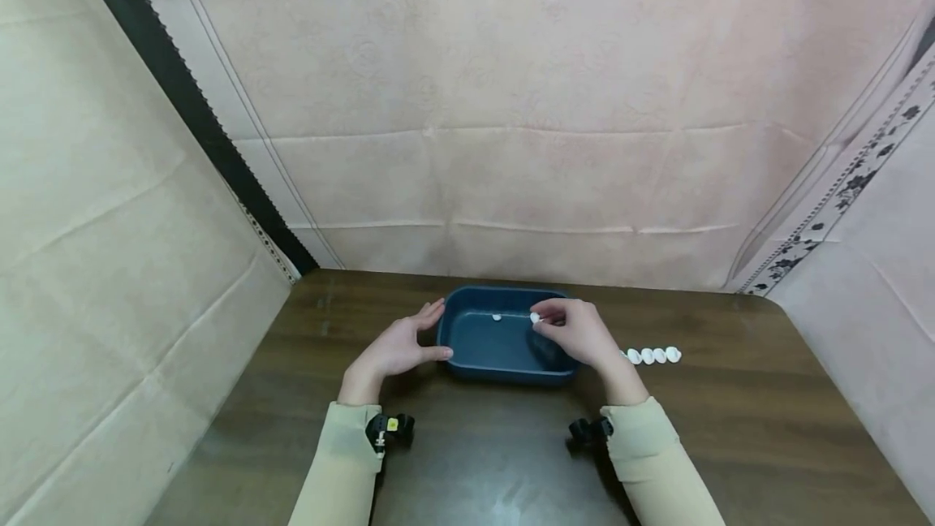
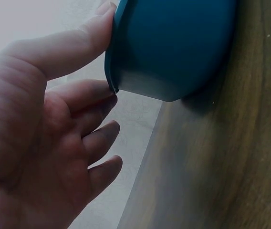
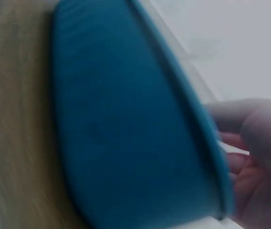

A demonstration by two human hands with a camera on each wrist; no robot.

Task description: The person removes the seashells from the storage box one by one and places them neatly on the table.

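A dark blue rectangular basin (image 1: 478, 368) stands on the wooden table. My left hand (image 1: 398, 345) touches the basin's left rim with fairly straight fingers and a spread thumb; in the left wrist view, the thumb and forefinger tips meet the rim. Over the basin's right side, my right hand (image 1: 579, 333) pinches a small white disc (image 1: 536, 317) between thumb and fingertips. Another white piece (image 1: 497, 317) lies inside the basin. In the right wrist view the basin's wall (image 3: 121, 124) hides the right fingertips and the disc.
Right of the basin, a row of several small white discs (image 1: 660, 355) lies on the wooden table (image 1: 760, 396), its left end partly behind the right wrist. Pale cloth walls (image 1: 511, 104) enclose the table at the back and both sides.
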